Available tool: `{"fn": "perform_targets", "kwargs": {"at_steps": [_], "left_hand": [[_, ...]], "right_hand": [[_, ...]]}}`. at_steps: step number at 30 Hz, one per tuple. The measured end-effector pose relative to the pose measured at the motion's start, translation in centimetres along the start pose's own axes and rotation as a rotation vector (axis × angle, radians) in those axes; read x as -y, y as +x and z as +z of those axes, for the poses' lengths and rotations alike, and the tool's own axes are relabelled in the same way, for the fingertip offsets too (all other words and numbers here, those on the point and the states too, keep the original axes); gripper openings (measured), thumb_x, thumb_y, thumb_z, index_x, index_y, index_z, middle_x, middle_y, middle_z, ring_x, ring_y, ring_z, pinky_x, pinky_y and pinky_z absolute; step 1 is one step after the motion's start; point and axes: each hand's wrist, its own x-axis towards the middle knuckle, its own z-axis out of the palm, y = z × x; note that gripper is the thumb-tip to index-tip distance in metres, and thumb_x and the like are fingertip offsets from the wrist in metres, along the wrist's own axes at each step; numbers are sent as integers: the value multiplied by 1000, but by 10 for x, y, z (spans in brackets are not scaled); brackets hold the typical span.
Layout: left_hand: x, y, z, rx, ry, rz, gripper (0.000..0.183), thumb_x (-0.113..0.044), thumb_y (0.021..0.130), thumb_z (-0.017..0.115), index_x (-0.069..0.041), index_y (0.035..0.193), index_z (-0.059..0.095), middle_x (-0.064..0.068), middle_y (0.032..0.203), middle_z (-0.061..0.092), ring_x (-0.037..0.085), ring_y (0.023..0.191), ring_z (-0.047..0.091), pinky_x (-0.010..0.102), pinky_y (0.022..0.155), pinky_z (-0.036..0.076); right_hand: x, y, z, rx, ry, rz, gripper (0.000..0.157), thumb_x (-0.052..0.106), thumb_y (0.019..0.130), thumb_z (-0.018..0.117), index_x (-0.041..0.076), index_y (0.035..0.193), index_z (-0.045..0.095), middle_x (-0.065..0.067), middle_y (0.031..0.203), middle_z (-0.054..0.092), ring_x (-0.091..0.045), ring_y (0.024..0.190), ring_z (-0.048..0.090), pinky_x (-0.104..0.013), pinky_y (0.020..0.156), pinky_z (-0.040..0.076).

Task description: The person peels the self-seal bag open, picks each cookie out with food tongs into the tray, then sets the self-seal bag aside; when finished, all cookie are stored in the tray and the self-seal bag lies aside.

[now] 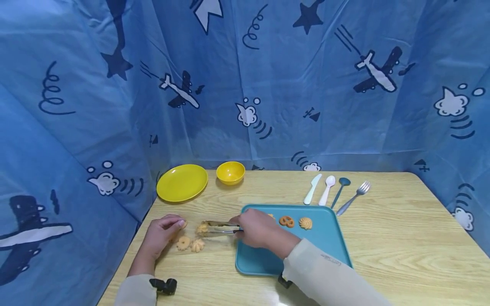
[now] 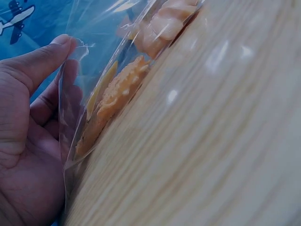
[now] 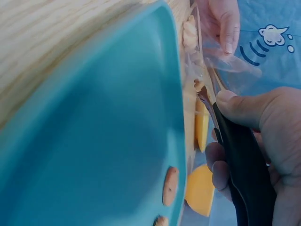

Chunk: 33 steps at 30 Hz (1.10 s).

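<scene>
My left hand (image 1: 162, 236) pinches the edge of a clear plastic bag (image 2: 80, 47) between thumb and fingers. Inside the bag lie several cookies, among them a ring-shaped cookie (image 1: 183, 243) and a ridged cookie (image 1: 197, 245). My right hand (image 1: 254, 227) grips a pair of tongs (image 3: 240, 165) by the black handle. The metal tips reach left to the bag, with a cookie (image 1: 202, 229) between them. Whether they press firmly on it I cannot tell. Below my right wrist lies a blue tray (image 1: 264, 261), bearing a pretzel cookie (image 1: 286, 221) and a swirled cookie (image 1: 305, 223).
At the back left are a yellow plate (image 1: 182, 182) and a yellow bowl (image 1: 230, 173). Behind the tray lie a knife (image 1: 312, 189), a white spoon (image 1: 327, 190), a dark ladle (image 1: 340, 191) and a fork (image 1: 354, 198). A blue curtain (image 1: 268, 85) surrounds the wooden table (image 1: 402, 238).
</scene>
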Motion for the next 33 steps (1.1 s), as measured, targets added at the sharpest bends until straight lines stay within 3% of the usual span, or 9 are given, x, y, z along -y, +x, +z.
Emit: {"fn": "perform_targets", "kwargs": {"at_steps": [6, 11, 15, 18, 21, 29, 33], "left_hand": [[-1, 1, 5, -7, 35, -9, 29, -30, 93, 76, -6, 108, 79, -1, 105, 73, 8, 100, 64, 16, 89, 51], [-3, 2, 8, 7, 51, -15, 30, -33, 93, 76, -7, 108, 80, 1, 107, 73, 9, 101, 63, 17, 89, 50], [-4, 1, 9, 20, 60, -6, 30, -33, 93, 76, -7, 107, 80, 4, 108, 73, 8, 101, 63, 17, 89, 50], [-5, 0, 8, 25, 73, 3, 29, -33, 93, 76, -7, 106, 80, 5, 108, 73, 7, 100, 63, 17, 89, 50], [-7, -1, 10, 30, 83, 4, 29, -33, 93, 75, -7, 106, 80, 6, 109, 73, 7, 100, 63, 17, 89, 50], [-8, -2, 6, 33, 139, -19, 30, -38, 93, 74, -12, 108, 80, 4, 113, 72, 5, 103, 63, 15, 92, 49], [-6, -3, 6, 27, 135, -24, 32, -38, 93, 74, -10, 109, 80, 4, 113, 73, 4, 102, 63, 15, 90, 49]], "right_hand": [[-16, -23, -10, -41, 31, -25, 40, 33, 96, 73, 26, 135, 68, 2, 123, 74, -2, 64, 54, -24, 53, 43], [-39, -57, -19, -72, 71, -16, 42, 33, 96, 72, 25, 137, 66, 1, 118, 76, -1, 55, 52, -24, 50, 43], [-63, -92, -30, -121, 103, -6, 43, 31, 97, 72, 22, 138, 65, 5, 95, 76, -1, 46, 44, -23, 48, 40], [-85, -122, -40, -172, 89, 20, 43, 29, 96, 73, 21, 137, 65, 10, 65, 62, 0, 43, 37, -21, 48, 37], [-110, -156, -51, -224, 58, 72, 42, 28, 94, 75, 18, 134, 67, 15, 61, 57, 3, 46, 39, -20, 49, 38], [-162, -224, -59, -319, -7, 254, 40, 24, 88, 81, 13, 126, 73, 8, 89, 75, 5, 59, 46, -21, 52, 40], [-178, -241, -58, -325, -41, 287, 37, 21, 87, 82, 12, 122, 74, 11, 85, 74, 4, 60, 46, -22, 54, 40]]}}
